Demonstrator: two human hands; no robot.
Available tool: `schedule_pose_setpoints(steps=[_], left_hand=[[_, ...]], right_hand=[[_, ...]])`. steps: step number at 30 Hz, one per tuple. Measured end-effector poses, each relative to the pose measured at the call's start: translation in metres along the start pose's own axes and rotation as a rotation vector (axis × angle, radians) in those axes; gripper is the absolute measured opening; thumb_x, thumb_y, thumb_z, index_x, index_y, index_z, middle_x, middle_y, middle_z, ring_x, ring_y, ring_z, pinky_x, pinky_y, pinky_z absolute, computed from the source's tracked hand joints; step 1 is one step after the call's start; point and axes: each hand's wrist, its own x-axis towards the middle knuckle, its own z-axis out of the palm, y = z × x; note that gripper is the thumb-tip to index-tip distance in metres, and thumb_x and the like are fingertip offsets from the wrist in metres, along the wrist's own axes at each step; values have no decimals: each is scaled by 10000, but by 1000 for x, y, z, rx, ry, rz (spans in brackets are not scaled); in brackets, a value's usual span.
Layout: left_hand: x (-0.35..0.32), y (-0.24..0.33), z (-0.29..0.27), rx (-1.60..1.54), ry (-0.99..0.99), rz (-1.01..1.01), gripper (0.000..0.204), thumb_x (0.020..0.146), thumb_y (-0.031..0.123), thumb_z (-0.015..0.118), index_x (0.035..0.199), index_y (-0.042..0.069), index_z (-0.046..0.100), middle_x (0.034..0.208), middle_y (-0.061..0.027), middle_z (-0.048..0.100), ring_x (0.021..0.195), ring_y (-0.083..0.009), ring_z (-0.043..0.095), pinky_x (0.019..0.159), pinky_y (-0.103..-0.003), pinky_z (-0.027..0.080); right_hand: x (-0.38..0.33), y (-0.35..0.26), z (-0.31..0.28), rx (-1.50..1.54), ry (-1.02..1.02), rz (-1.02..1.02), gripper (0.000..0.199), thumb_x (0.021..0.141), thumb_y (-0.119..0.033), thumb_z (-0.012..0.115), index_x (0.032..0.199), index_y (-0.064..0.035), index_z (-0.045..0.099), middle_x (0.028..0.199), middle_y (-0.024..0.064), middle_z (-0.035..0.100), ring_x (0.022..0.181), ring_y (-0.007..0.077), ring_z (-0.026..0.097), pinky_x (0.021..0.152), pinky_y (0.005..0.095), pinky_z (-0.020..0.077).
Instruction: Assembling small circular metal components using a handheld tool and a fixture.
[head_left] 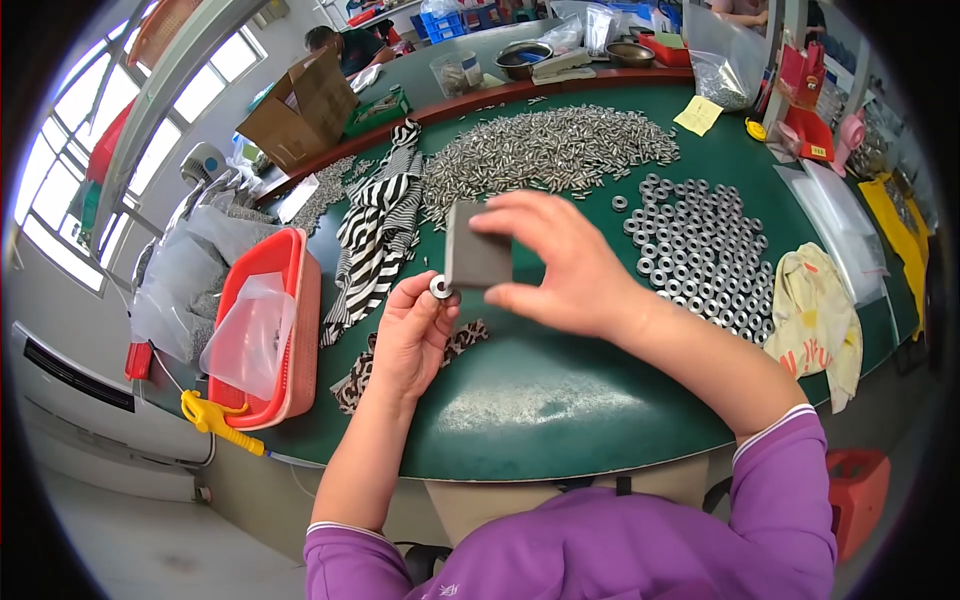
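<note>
Between the thumb and fingers of my left hand (415,335) is a small steel ring (439,287), its hole facing up toward me. My right hand (565,260) grips a flat grey rectangular block (476,250) by its right side. The block's left edge stands right beside the ring; I cannot tell whether the two touch. A leopard-print cloth (355,382) lies on the green table under my left wrist. Many similar steel rings (700,245) are spread out to the right of my right hand. Beyond both hands is a wide heap of small metal pins (550,150).
The green table (560,420) holds a striped cloth (375,235) and a red basket (310,330) with plastic bags at left. A yellow air gun (222,420) hangs by the near left edge. A stained pale cloth (815,320) lies at right. A cardboard box (300,115) stands far left.
</note>
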Motion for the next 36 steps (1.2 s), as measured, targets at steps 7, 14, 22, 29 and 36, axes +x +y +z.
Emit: schedule_pose_setpoints(steps=[7, 14, 22, 29, 36], left_hand=[[-1, 1, 5, 79, -51, 6, 207, 848, 88, 620, 1042, 53, 557, 997, -96, 615, 851, -157, 591, 779, -273, 500], [2, 3, 6, 85, -27, 19, 258, 872, 87, 589, 1123, 51, 540, 1036, -100, 605, 859, -151, 591, 771, -252, 496], [2, -3, 3, 57, -11, 21, 236, 839, 53, 616, 1067, 48, 552, 1017, -84, 615, 897, -165, 616, 811, -290, 515], [-1, -2, 6, 41, -19, -9, 195, 852, 41, 596, 1045, 42, 569, 995, -71, 624, 880, -158, 617, 801, -284, 516], [-1, 2, 5, 22, -30, 11, 180, 850, 41, 600, 1026, 22, 565, 1042, -109, 614, 911, -182, 615, 817, -280, 521]], right_hand=[[0, 12, 2, -157, 22, 85, 536, 614, -163, 739, 1108, -78, 551, 1183, 142, 501, 1114, 328, 471, 959, 405, 382], [3, 4, -7, -55, -1, 160, 543, 640, -164, 740, 1141, -86, 546, 1199, 122, 504, 1151, 293, 459, 979, 392, 367], [-7, -16, 7, 26, -44, 29, 581, 616, -182, 754, 1148, -97, 536, 1196, 148, 491, 1129, 331, 463, 955, 415, 379], [3, -6, 6, -65, 118, -20, 506, 617, -191, 732, 1072, -61, 553, 1114, 154, 518, 1047, 331, 493, 889, 425, 400], [0, 5, 4, -136, 56, 49, 497, 636, -175, 722, 1088, -66, 546, 1125, 143, 510, 1073, 326, 483, 918, 416, 392]])
